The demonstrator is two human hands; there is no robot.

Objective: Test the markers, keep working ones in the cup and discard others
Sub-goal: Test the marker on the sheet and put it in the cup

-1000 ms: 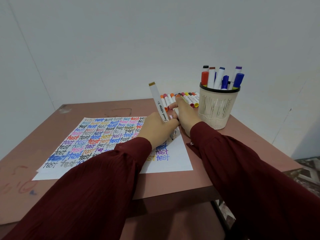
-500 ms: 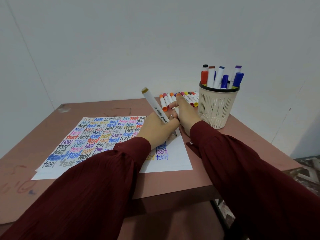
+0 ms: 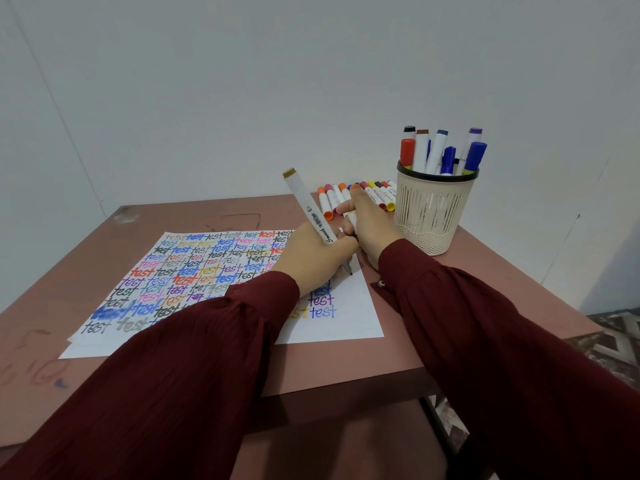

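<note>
The left hand point(image 3: 311, 261) is gripping a marker point(image 3: 308, 209) with its tip on the nearly filled paper point(image 3: 346, 323), the right hand point(image 3: 369, 226) is pinching a white piece point(image 3: 351, 218), probably the cap, while several tested markers point(image 3: 438, 150) are standing in the cup point(image 3: 433, 209) and a row of markers point(image 3: 332, 199) beside it is, I judge, waiting for the test.

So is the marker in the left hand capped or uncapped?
Uncapped below: the marker shows a bare dark tip at the paper.
</note>
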